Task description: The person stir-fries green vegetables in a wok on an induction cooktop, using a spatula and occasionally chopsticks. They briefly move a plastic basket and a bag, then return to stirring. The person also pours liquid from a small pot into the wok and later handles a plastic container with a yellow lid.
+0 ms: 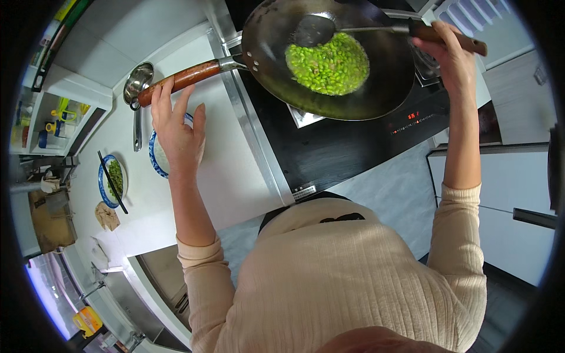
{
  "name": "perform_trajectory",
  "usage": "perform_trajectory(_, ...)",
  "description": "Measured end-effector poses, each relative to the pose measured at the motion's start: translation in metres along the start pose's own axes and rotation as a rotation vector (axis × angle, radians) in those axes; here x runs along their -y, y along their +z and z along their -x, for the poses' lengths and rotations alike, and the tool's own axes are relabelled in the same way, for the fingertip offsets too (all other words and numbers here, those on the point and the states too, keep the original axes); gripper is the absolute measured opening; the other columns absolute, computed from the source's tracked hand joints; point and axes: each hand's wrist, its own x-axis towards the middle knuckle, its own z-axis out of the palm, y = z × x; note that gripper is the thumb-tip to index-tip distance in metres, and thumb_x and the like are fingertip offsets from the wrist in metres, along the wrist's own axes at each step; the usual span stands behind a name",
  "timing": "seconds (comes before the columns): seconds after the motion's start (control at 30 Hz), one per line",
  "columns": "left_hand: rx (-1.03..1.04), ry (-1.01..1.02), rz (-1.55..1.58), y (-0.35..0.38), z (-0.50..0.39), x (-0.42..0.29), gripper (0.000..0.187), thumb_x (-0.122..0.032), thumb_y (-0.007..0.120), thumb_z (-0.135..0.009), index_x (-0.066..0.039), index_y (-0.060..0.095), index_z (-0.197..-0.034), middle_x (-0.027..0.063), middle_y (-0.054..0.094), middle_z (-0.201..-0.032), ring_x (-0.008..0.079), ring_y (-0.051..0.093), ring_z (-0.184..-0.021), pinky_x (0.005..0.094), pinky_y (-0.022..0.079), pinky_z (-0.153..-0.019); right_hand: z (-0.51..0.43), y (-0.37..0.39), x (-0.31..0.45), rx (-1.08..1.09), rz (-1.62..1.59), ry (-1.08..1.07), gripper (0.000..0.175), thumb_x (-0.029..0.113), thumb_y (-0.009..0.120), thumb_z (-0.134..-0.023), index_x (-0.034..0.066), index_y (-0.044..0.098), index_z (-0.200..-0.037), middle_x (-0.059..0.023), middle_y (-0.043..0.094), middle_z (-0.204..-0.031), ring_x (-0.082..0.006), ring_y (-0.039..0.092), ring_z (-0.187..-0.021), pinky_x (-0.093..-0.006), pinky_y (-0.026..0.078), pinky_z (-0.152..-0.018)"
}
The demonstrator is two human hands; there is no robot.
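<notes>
A dark wok is over the black cooktop with a heap of green beans, likely shelled edamame, in its bowl. Its wooden handle extends left over the counter. My left hand is at that handle with fingers spread, the fingertips overlapping its lower side; whether they press on it cannot be told. My right hand grips the dark grip of a wok spatula. The spatula's broad blade lies at the beans' upper edge, inside the wok.
A steel ladle lies on the white counter. A blue-rimmed bowl is partly behind my left hand. Farther left, black chopsticks rest across a bowl of chopped greens, near a crumpled brown piece. A sink is at lower left.
</notes>
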Motion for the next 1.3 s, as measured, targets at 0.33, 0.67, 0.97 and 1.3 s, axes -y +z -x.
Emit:
perform_trajectory(0.33, -0.024, 0.069, 0.097, -0.005, 0.001, 0.013, 0.037, -0.006, 0.071, -0.074, -0.013, 0.064, -0.110, 0.0094, 0.046, -0.134, 0.0331, 0.036, -0.130, 0.0443, 0.032, -0.105, 0.060, -0.007, 0.009, -0.140, -0.004, 0.001, 0.031, 0.017, 0.062, -0.086, -0.0092, 0.055, -0.102, -0.0175, 0.062, -0.091, -0.0307, 0.067, -0.074, -0.0341, 0.055, -0.073)
perform_trajectory(0.67, -0.021, 0.098, 0.157, -0.010, 0.004, 0.024, 0.033, -0.008, 0.070, -0.077, -0.012, 0.064, -0.109, 0.0083, 0.045, -0.134, 0.0303, 0.037, -0.130, 0.0436, 0.033, -0.105, 0.111, -0.012, 0.026, -0.236, -0.036, -0.061, 0.025, 0.013, 0.059, -0.088, -0.0076, 0.055, -0.101, -0.0171, 0.063, -0.090, -0.0325, 0.066, -0.078, -0.0390, 0.056, -0.074)
perform_trajectory(0.97, -0.050, 0.140, 0.245, -0.011, 0.007, 0.030, 0.031, -0.008, 0.068, -0.078, -0.012, 0.064, -0.108, 0.0078, 0.045, -0.134, 0.0301, 0.036, -0.130, 0.0425, 0.035, -0.104, 0.139, -0.014, 0.024, -0.162, -0.001, -0.099, 0.021, 0.012, 0.058, -0.089, -0.0057, 0.055, -0.100, -0.0171, 0.063, -0.091, -0.0309, 0.067, -0.078, -0.0378, 0.055, -0.075)
perform_trajectory(1.3, 0.033, 0.079, 0.293, -0.020, 0.024, 0.027, 0.028, -0.006, 0.066, -0.078, -0.010, 0.064, -0.106, 0.0079, 0.045, -0.133, 0.0304, 0.037, -0.129, 0.0399, 0.039, -0.099, 0.153, -0.005, 0.032, -0.127, 0.026, -0.060, 0.022, 0.015, 0.058, -0.090, -0.0037, 0.055, -0.101, -0.0169, 0.064, -0.091, -0.0308, 0.067, -0.078, -0.0363, 0.053, -0.078)
